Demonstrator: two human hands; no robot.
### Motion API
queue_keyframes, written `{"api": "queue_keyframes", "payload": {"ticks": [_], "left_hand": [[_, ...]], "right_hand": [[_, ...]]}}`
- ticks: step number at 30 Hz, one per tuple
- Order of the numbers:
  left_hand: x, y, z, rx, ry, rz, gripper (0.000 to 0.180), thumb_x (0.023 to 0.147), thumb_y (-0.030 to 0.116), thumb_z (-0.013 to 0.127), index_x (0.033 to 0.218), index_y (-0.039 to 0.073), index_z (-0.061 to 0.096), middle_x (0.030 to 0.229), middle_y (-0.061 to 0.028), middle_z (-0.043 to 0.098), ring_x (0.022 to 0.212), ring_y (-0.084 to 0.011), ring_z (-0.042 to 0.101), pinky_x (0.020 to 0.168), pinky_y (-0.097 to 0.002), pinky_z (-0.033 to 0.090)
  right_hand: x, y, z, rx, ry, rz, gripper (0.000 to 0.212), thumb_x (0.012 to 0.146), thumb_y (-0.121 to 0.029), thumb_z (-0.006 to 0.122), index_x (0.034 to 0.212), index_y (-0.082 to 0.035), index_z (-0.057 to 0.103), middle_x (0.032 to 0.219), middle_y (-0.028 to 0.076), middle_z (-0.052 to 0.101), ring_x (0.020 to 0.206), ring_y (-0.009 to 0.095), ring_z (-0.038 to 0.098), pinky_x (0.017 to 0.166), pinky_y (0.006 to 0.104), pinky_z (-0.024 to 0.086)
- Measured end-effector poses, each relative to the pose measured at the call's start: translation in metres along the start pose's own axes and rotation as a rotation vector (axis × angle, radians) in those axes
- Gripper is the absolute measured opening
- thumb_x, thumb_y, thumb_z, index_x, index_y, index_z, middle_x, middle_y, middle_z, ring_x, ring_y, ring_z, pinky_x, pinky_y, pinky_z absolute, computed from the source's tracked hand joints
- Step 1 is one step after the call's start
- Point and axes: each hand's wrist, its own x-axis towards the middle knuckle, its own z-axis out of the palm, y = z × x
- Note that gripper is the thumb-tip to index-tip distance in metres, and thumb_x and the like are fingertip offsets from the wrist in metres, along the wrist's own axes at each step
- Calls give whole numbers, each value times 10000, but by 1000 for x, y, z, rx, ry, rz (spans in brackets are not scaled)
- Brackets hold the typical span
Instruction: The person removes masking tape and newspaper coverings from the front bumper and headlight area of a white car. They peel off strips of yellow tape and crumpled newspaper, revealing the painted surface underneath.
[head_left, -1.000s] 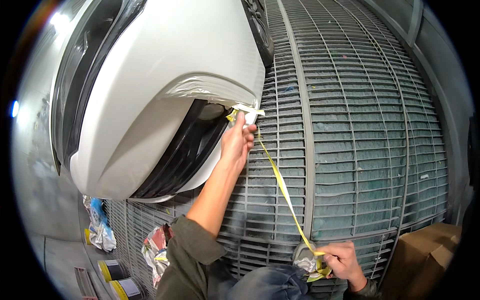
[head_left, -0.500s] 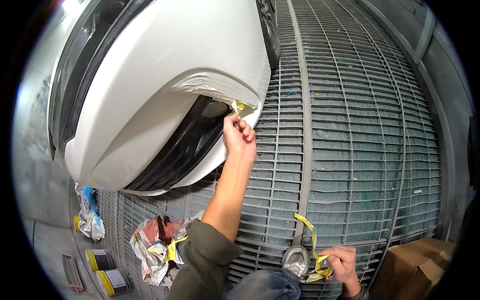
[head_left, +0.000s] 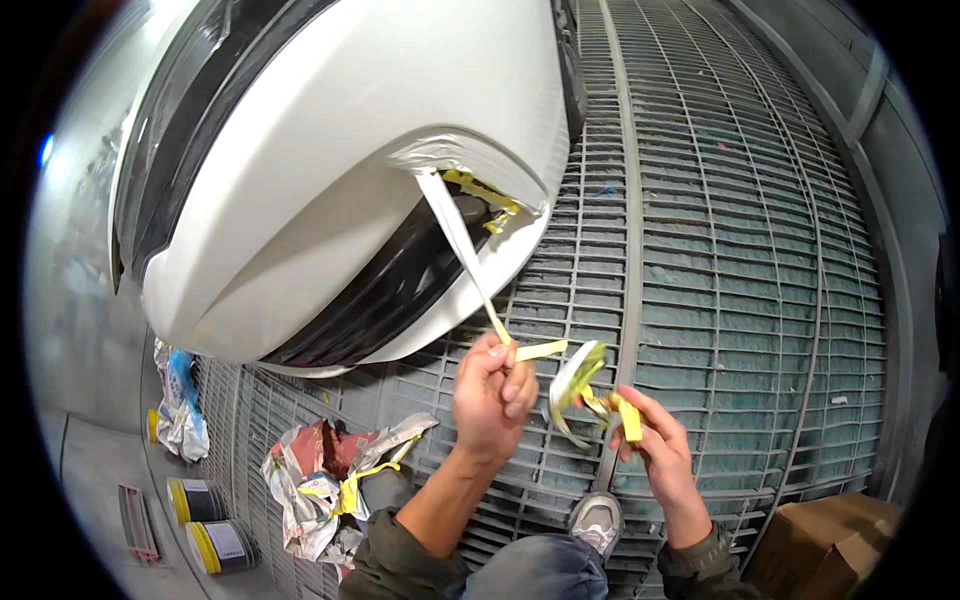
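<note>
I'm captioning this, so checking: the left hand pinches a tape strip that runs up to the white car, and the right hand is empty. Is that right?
Not quite: the head view shows the right hand holding bunched yellow tape, not empty. The left hand does pinch a tape strip running up to the white car.

A long tape strip [head_left: 458, 240], whitish above and yellow at its lower end, slants from the white car body [head_left: 340, 130] down to the left grip [head_left: 492, 398]. A tangled tape wad [head_left: 588, 368], yellow and white (blurred, perhaps several pieces), hangs from the right grip [head_left: 655, 445]. More yellow tape [head_left: 503, 214] clings near the strip's top.
</note>
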Motion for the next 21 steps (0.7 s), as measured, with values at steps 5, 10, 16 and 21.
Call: {"api": "queue_keyframes", "payload": {"ticks": [5, 10, 16, 21], "left_hand": [[-14, 1, 7, -14, 63, 31, 167, 943, 178, 396, 801, 95, 423, 549, 6, 379, 411, -97, 316, 412, -243, 262], [-28, -3, 8, 16, 86, -12, 141, 920, 136, 419, 785, 95, 417, 546, 7, 367, 431, -83, 298, 422, -236, 259], [-27, -6, 12, -16, 92, -76, 134, 919, 135, 429, 805, 78, 471, 577, 17, 420, 438, -63, 327, 417, -222, 269], [-33, -11, 36, -70, 100, -130, 158, 980, 161, 481, 899, 45, 551, 601, 16, 456, 455, -48, 363, 430, -205, 289]], "right_hand": [[42, -21, 43, -26, -128, -111, 458, 936, -67, 456, 1385, 25, 461, 1180, 90, 602, 860, 90, 550, 674, 219, 447], [67, -30, 74, -177, -198, -147, 444, 902, -148, 607, 1309, 16, 539, 1076, 67, 614, 852, 88, 549, 733, 232, 462], [86, -38, 93, -421, -92, -347, 296, 838, -187, 744, 1038, 9, 649, 867, 44, 584, 791, 113, 555, 698, 247, 454], [86, -71, 106, -477, -44, -474, 147, 886, -100, 658, 799, 15, 633, 768, 42, 492, 667, 112, 467, 585, 258, 376]]}}
